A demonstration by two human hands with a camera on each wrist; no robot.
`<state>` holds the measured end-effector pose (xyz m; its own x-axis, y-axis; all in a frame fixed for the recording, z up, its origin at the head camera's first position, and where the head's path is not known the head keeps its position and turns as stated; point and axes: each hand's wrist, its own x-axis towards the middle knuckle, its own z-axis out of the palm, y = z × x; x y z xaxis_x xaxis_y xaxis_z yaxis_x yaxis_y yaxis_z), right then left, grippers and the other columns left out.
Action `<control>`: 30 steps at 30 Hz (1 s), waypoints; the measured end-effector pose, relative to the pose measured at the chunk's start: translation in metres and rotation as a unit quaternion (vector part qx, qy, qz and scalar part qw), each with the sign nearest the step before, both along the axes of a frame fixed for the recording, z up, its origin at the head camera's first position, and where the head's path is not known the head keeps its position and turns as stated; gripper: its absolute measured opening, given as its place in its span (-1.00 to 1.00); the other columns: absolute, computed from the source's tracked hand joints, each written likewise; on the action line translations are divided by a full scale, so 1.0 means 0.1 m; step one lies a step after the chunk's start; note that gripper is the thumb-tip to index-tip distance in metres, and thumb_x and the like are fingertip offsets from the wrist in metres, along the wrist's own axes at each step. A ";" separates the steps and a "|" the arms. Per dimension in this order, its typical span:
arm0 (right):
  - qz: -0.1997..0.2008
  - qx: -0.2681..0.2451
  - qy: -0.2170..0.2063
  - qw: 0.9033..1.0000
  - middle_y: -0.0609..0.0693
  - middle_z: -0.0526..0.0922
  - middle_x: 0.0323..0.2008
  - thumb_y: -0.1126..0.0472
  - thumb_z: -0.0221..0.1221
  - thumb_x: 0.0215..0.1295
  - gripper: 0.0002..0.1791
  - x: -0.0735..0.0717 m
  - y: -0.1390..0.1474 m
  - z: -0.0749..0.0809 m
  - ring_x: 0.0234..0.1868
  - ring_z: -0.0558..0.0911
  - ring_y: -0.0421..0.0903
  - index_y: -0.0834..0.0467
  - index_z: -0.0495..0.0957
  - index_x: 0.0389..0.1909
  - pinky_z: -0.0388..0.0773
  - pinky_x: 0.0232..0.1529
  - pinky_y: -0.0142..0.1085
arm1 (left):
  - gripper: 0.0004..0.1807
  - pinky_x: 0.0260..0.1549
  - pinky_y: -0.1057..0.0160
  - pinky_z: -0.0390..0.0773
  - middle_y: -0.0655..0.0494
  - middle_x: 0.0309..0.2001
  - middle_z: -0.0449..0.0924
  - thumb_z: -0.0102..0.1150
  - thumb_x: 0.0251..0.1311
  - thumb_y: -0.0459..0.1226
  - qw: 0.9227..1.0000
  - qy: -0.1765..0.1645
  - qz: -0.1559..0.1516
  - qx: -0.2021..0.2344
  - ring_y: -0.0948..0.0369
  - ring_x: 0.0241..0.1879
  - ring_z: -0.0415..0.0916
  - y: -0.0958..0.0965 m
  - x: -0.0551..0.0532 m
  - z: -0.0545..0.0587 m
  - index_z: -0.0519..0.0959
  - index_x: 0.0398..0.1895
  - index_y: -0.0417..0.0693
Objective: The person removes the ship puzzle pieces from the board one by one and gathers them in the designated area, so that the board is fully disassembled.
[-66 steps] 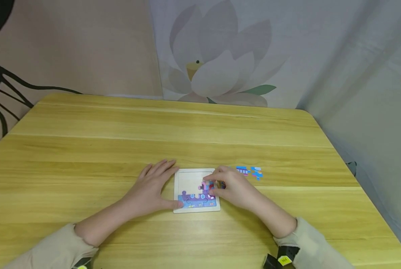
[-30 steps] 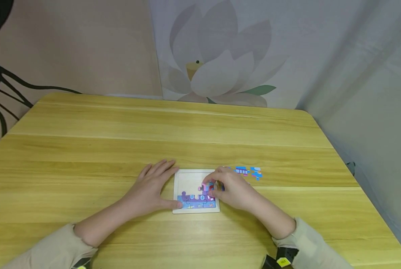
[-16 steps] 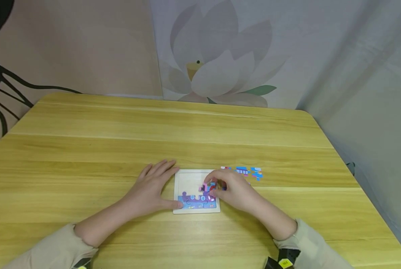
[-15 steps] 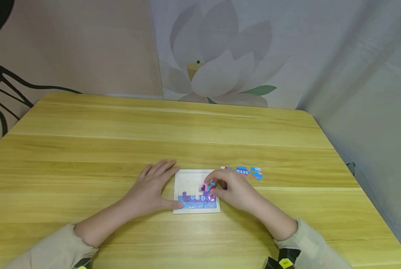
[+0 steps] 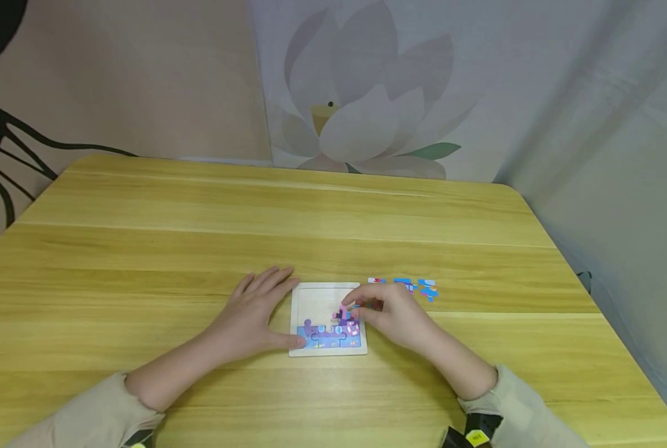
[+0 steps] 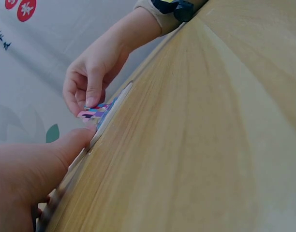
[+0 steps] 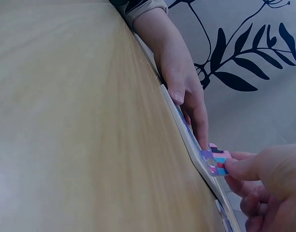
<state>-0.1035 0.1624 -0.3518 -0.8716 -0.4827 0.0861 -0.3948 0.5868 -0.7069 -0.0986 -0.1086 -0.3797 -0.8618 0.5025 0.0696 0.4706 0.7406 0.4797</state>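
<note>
My right hand pinches a pink, purple and blue jigsaw piece between thumb and fingertips. The piece is tilted at the right side of a white-rimmed puzzle tray; whether it touches the tray I cannot tell. Along the tray's near side lies a joined row of purple-and-blue pieces. My left hand lies spread at the tray's left edge, fingers fairly straight, its thumb on the near left corner. In the left wrist view the held piece hangs below the right fingertips.
Several loose jigsaw pieces lie on the wooden table beyond my right hand, among them a blue one with windows and a blue-and-orange one. A black chair stands past the table's far left corner.
My right hand has shifted slightly and the pinched piece has tipped, showing more of the row's right end. A red-and-white loose piece has come into view behind that hand. My left hand stays put.
</note>
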 end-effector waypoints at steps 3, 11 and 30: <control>0.000 -0.004 -0.005 1.000 -0.26 0.64 -0.39 0.33 0.31 0.17 -0.80 0.00 0.00 0.00 -0.49 0.40 -0.18 -0.04 0.71 -0.26 0.39 -0.48 -0.36 | 0.18 0.31 -0.25 -0.26 -0.01 0.47 0.02 0.23 -0.22 0.42 1.000 0.000 0.001 -0.001 -0.05 0.44 -0.15 0.00 0.01 0.01 0.23 0.43 -0.08; -0.008 -0.010 -0.017 1.000 -0.28 0.64 -0.38 0.34 0.31 0.17 -0.79 0.01 0.01 0.00 -0.46 0.43 -0.16 -0.04 0.71 -0.26 0.42 -0.45 -0.34 | 0.14 0.30 -0.28 -0.27 -0.05 0.46 0.03 0.42 -0.24 0.25 1.000 -0.020 0.012 0.011 -0.06 0.44 -0.16 0.04 0.02 0.05 0.25 0.41 -0.11; -0.035 -0.050 -0.065 0.996 -0.15 0.65 -0.34 0.33 0.28 0.21 -0.82 0.01 0.08 0.06 -0.63 0.32 -0.17 -0.02 0.70 -0.26 0.31 -0.63 -0.41 | 0.13 0.31 -0.25 -0.33 -0.06 0.47 0.01 0.51 -0.27 0.12 0.998 -0.056 0.027 0.024 -0.06 0.45 -0.20 0.08 0.03 0.10 0.23 0.41 -0.12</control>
